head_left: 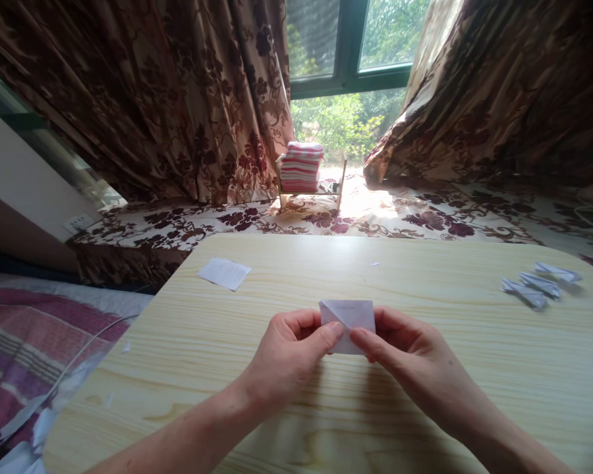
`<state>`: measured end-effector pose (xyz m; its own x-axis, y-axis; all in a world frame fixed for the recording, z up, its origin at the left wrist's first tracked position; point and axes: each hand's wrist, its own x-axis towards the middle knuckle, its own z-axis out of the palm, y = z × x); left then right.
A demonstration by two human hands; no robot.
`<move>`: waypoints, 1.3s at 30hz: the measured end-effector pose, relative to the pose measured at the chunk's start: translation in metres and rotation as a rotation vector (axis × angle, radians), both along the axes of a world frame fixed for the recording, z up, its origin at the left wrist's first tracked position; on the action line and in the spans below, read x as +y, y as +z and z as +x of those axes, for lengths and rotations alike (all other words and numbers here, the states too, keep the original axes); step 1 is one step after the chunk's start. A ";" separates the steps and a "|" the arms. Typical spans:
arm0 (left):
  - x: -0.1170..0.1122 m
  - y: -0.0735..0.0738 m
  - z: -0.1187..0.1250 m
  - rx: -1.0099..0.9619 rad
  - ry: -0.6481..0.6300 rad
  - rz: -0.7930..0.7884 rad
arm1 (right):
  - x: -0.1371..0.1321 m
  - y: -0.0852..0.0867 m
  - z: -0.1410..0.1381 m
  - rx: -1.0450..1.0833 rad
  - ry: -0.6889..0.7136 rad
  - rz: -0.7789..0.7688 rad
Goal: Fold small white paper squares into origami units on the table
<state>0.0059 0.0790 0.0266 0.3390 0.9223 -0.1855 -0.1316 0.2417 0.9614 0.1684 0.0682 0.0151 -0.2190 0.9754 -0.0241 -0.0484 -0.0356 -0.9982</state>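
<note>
Slip (225, 272): flat on the desk (425, 408), far left.
Left hand (289, 352): pinching the paper's left edge.
Paper (348, 317): folded, held between both hands above the desk.
Right hand (408, 355): pinching its right edge.
Folded pieces (541, 283): far right.

Bare desk (474, 316) lies open beyond the hands to the far edge and on either side. A flat paper slip (225, 272) lies far left, well apart from the left hand (286, 355); three folded paper pieces (541, 286) cluster near the right edge, well apart from the right hand (412, 355). The folded sheet (348, 316) pinched by both hands closes the gap between them.
</note>
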 end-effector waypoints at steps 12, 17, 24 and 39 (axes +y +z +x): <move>0.000 -0.002 -0.004 0.278 0.031 0.327 | 0.001 -0.011 0.008 -0.134 -0.102 0.193; -0.001 -0.002 -0.006 0.415 0.151 0.594 | 0.000 -0.014 0.009 -0.246 -0.231 0.519; 0.000 -0.003 -0.005 0.088 -0.079 0.091 | -0.005 -0.015 0.005 -0.246 -0.086 0.318; 0.003 0.000 -0.005 -0.156 -0.085 -0.164 | -0.004 -0.009 0.007 -0.168 -0.002 0.538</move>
<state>0.0004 0.0817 0.0265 0.4501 0.8512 -0.2701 -0.2478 0.4096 0.8780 0.1750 0.0645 0.0062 -0.2530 0.8602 0.4427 0.1131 0.4808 -0.8695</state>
